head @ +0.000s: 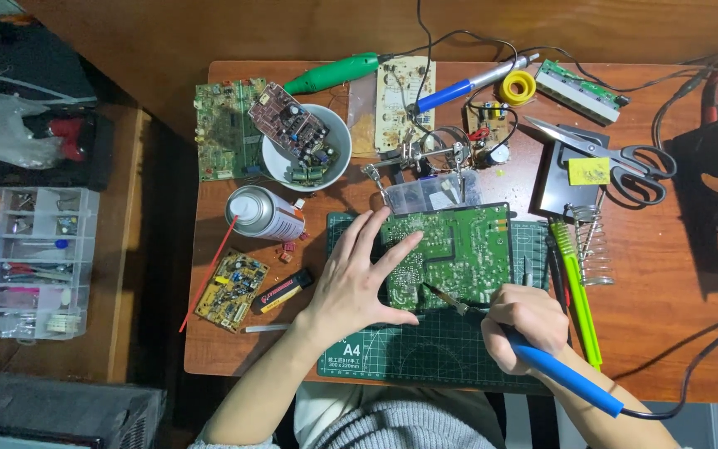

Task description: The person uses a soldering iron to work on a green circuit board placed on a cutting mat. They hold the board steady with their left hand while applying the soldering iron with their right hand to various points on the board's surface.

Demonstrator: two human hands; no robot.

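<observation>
Fingers of the left hand (357, 283) lie spread (flat) on the circuit board (459, 249); right hand (525, 324) grips soldering iron (563, 374).

scissors (625, 158) | spray can (263, 214) | white bowl (338, 133) | solder spool (517, 86) | parts organizer (35, 262)

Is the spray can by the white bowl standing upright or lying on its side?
Lying on its side: the spray can shows its long flank on the table, left of the left hand.

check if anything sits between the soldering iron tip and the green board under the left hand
Nothing visible does. The soldering iron in the right hand has its tip already on the green board; the left hand rests beside it.
</observation>
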